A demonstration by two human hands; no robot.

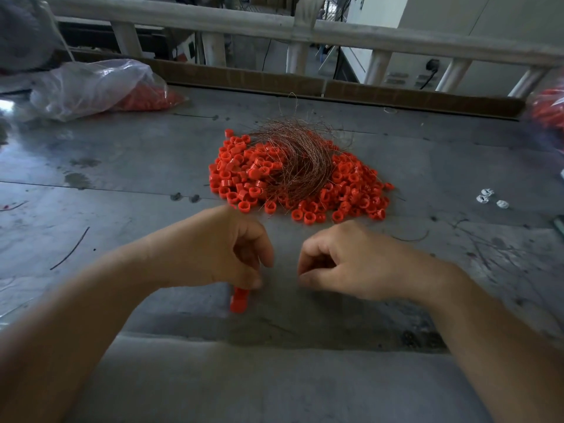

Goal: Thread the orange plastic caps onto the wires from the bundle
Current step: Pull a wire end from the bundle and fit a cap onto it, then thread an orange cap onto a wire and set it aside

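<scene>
Left hand point(219, 248): fingers curled down, pinching a short stack of orange caps point(239, 300) just above the table point(122, 178); probably caps already strung, kept low to steady them
Right hand point(351, 261): fingers curled, thumb near forefinger; cannot tell whether it pinches a wire
Loose cap pile point(351, 193): just beyond both hands, within reach
Wire bundle point(302, 160): resting on top of it
Bag of caps point(91, 87): far left
</scene>
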